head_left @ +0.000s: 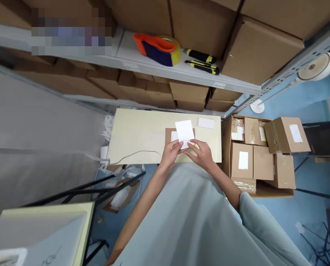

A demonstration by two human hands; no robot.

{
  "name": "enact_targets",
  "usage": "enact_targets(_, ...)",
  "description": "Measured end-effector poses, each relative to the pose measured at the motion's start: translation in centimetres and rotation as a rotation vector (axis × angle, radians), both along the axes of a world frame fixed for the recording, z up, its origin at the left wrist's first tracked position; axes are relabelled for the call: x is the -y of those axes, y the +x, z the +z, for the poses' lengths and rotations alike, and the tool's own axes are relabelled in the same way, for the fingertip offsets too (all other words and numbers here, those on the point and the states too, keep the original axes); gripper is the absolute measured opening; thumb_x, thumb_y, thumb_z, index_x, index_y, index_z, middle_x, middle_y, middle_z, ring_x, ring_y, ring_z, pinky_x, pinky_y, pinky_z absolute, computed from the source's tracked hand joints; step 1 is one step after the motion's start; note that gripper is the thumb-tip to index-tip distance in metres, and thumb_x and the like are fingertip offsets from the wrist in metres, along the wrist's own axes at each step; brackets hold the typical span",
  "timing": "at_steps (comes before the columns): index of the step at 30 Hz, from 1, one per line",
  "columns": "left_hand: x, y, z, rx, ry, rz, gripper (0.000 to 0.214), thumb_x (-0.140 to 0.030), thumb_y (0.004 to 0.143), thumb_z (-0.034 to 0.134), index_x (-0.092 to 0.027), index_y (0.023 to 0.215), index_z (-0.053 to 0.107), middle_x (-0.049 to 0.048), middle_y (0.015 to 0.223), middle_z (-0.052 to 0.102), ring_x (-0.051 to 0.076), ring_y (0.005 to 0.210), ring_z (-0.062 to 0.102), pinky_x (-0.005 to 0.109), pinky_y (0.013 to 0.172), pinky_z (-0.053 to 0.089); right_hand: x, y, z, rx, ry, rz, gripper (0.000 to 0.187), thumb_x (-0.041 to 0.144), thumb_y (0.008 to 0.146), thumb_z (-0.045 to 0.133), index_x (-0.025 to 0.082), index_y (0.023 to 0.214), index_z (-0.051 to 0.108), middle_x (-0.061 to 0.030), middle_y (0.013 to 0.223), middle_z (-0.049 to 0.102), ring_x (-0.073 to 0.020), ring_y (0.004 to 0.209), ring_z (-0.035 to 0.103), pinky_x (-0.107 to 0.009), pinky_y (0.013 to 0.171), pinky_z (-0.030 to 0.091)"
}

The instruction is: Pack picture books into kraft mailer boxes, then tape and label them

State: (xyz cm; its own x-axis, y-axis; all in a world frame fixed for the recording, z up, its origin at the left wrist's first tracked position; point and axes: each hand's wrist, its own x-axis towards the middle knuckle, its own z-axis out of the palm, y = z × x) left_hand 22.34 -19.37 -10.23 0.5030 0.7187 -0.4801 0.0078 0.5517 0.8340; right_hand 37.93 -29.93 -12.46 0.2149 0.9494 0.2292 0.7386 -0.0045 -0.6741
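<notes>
My left hand (170,152) and my right hand (202,153) both pinch the lower edge of a white label sheet (184,132), held tilted over a small flat cardboard box (169,133) on the pale yellow table (137,136). Fingers of both hands are closed on the sheet. A second white label (206,123) lies flat on the table just behind and right of the box. The box is largely hidden under the sheet and my hands.
A large open carton (260,184) of small labelled cardboard boxes stands right of the table. Behind, a grey shelf (142,64) carries an orange tape dispenser (157,48), two yellow-black utility knives (202,61) and stacked cartons. A white cable (137,153) crosses the table's front-left.
</notes>
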Motion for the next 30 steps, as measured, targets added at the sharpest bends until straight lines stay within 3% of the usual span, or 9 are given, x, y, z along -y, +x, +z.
enact_targets(3, 0.4, -3.2, -0.2, -0.092, 0.043, 0.023, 0.066, -0.075, 0.067, 0.093, -0.017, 0.096, 0.08, 0.007, 0.097, 0.083, 0.03, 0.088, 0.083, 0.044, 0.08, 0.072, -0.5, -0.7, 1.5, -0.13, 0.019, -0.027, 0.046, 0.057, 0.097, 0.082, 0.027, 0.132, 0.077, -0.019, 0.149, 0.07, -0.0318, 0.124, 0.073, -0.049, 0.102, 0.063)
enact_targets(6, 0.7, -6.2, 0.1, -0.127, 0.072, -0.112, 0.062, -0.074, 0.065, 0.095, -0.019, 0.088, 0.08, 0.005, 0.089, 0.081, 0.028, 0.081, 0.082, 0.038, 0.073, 0.071, -2.2, -0.5, 2.8, -0.393, -0.025, -0.104, 0.069, 0.065, 0.088, 0.086, 0.024, 0.142, 0.07, -0.0178, 0.143, 0.071, -0.03, 0.121, 0.072, -0.044, 0.097, 0.064)
enact_targets(9, 1.2, -8.4, 1.2, -0.114, 0.1, -0.199, 0.055, -0.073, 0.07, 0.092, -0.022, 0.084, 0.081, 0.005, 0.087, 0.082, 0.026, 0.085, 0.081, 0.034, 0.072, 0.07, -3.9, -0.2, 3.8, -0.642, -0.25, 0.058, 0.059, 0.073, 0.08, 0.088, 0.021, 0.104, 0.077, -0.0052, 0.095, 0.077, -0.0215, 0.085, 0.071, -0.032, 0.074, 0.059)
enact_targets(12, 2.0, -9.6, 2.3, -0.089, 0.082, -0.009, 0.055, -0.07, 0.07, 0.093, -0.021, 0.091, 0.082, 0.0068, 0.09, 0.084, 0.026, 0.084, 0.081, 0.034, 0.071, 0.07, -4.6, -0.6, 4.8, -0.743, -0.365, 0.146, 0.06, 0.077, 0.081, 0.084, 0.021, 0.071, 0.065, 0.0022, 0.067, 0.06, -0.0153, 0.065, 0.056, -0.027, 0.058, 0.046)
enact_targets(16, 3.6, -10.8, 3.3, 0.006, 0.007, 0.195, 0.054, -0.063, 0.068, 0.095, -0.017, 0.093, 0.083, 0.0109, 0.091, 0.084, 0.029, 0.084, 0.083, 0.036, 0.068, 0.069, -4.0, -2.0, 6.3, -0.728, -0.203, -0.041, 0.061, 0.078, 0.083, 0.081, 0.024, 0.068, 0.058, 0.0024, 0.066, 0.055, -0.0151, 0.064, 0.05, -0.028, 0.056, 0.041)
enact_targets(21, 5.7, -11.6, 4.9, 0.013, 0.077, 0.209, 0.042, -0.053, 0.072, 0.094, -0.019, 0.093, 0.084, 0.0115, 0.085, 0.083, 0.032, 0.08, 0.084, 0.034, 0.062, 0.064, -2.9, -2.8, 7.4, -0.682, -0.15, -0.096, 0.06, 0.079, 0.086, 0.078, 0.025, 0.071, 0.057, 0.0021, 0.068, 0.053, -0.016, 0.066, 0.05, -0.029, 0.058, 0.043)
enact_targets(26, 6.4, -10.9, 6.2, -0.019, 0.15, 0.142, 0.041, -0.054, 0.071, 0.096, -0.02, 0.09, 0.081, 0.0147, 0.093, 0.085, 0.034, 0.081, 0.084, 0.036, 0.061, 0.063, -2.3, -3.1, 8.2, -0.651, -0.106, -0.141, 0.055, 0.077, 0.09, 0.075, 0.024, 0.08, 0.066, -0.0007, 0.074, 0.061, -0.0184, 0.072, 0.056, -0.03, 0.062, 0.048)
enact_targets(30, 5.7, -9.7, 6.1, -0.078, 0.214, 0.278, 0.037, -0.052, 0.075, 0.093, -0.021, 0.085, 0.076, 0.0096, 0.082, 0.08, 0.029, 0.078, 0.082, 0.033, 0.058, 0.061, -1.5, -3.4, 8.8, -0.734, -0.126, -0.127, 0.054, 0.075, 0.087, 0.079, 0.022, 0.093, 0.076, -0.0044, 0.087, 0.075, -0.0211, 0.081, 0.066, -0.031, 0.069, 0.056)
